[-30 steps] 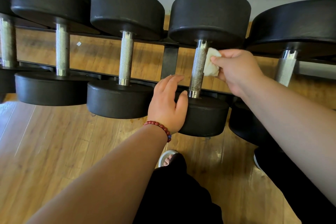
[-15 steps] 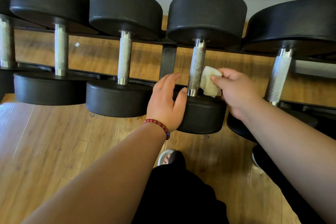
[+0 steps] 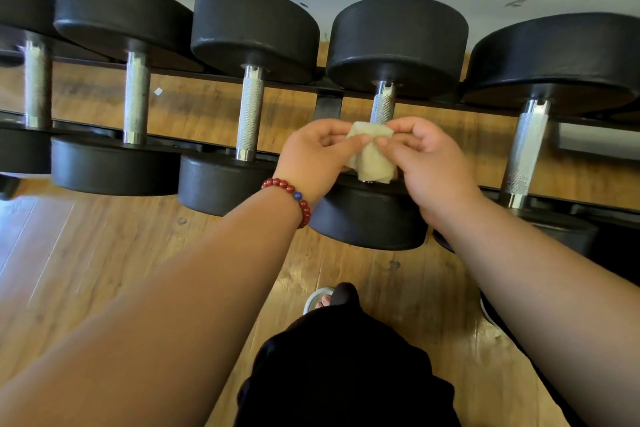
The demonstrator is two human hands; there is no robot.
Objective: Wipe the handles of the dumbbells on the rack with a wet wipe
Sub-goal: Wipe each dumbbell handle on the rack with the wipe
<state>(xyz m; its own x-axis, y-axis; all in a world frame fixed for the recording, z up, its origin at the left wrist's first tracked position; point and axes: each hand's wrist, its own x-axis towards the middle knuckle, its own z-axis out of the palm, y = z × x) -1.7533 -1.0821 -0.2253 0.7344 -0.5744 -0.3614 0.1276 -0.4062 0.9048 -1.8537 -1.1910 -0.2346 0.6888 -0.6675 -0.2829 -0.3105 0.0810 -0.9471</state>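
wipe [image 3: 373, 156]: crumpled, off-white | hands: left hand [image 3: 313, 156] and right hand [image 3: 429, 163] both pinch it

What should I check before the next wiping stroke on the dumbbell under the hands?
1. Wipe held: ok; left hand and right hand both pinch it.
2. Wipe touching the handle: cannot tell; the wipe hides the lower handle.
3. Dumbbell seated on the rack: ok.
4. Next handle to the right uncovered: ok.
5. Wipe wet enough: cannot tell.
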